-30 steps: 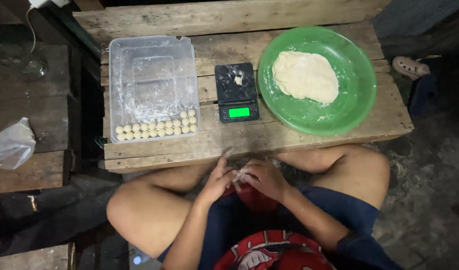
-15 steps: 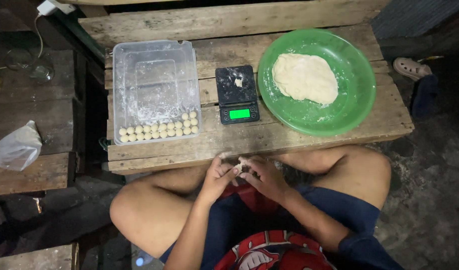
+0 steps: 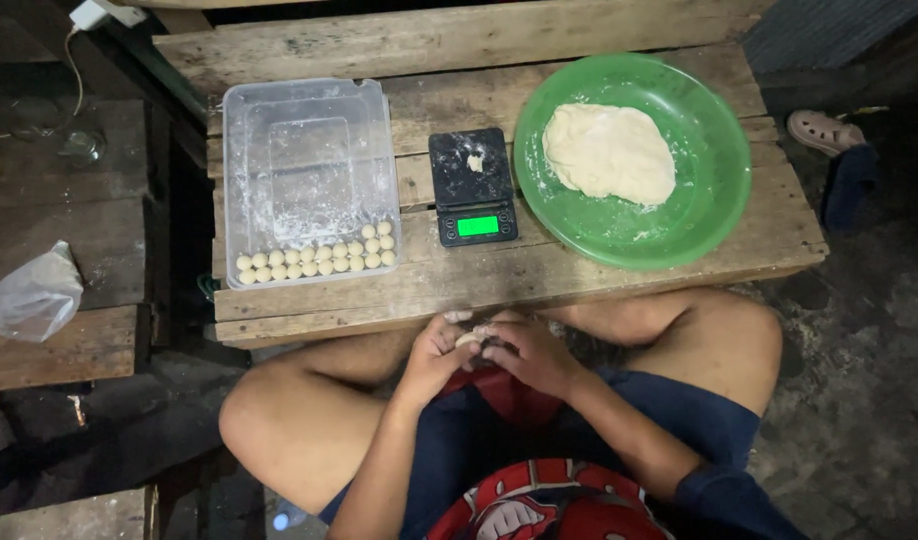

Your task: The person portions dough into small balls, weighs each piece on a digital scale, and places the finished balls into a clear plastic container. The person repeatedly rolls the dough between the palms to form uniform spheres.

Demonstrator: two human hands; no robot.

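My left hand (image 3: 434,355) and my right hand (image 3: 529,350) meet over my lap, just in front of the wooden table's near edge (image 3: 379,312). Between their fingers sits a small pale piece of dough (image 3: 468,339), mostly hidden by the fingers. On the table stands a clear plastic container (image 3: 309,150) dusted with flour, with several small dough balls (image 3: 317,260) lined along its near wall. A black digital scale (image 3: 471,188) with a lit green display carries a tiny scrap of dough. A green bowl (image 3: 704,130) holds a large lump of dough (image 3: 609,152).
A crumpled clear plastic bag (image 3: 31,295) lies on a lower wooden bench at the left. A sandal (image 3: 824,130) rests on the dark ground at the right. A white plug and cable (image 3: 94,15) hang at the top left.
My hands stay together over my lap, working the small dough piece with slight finger shifts. The view has drifted a little; the table items have not moved.
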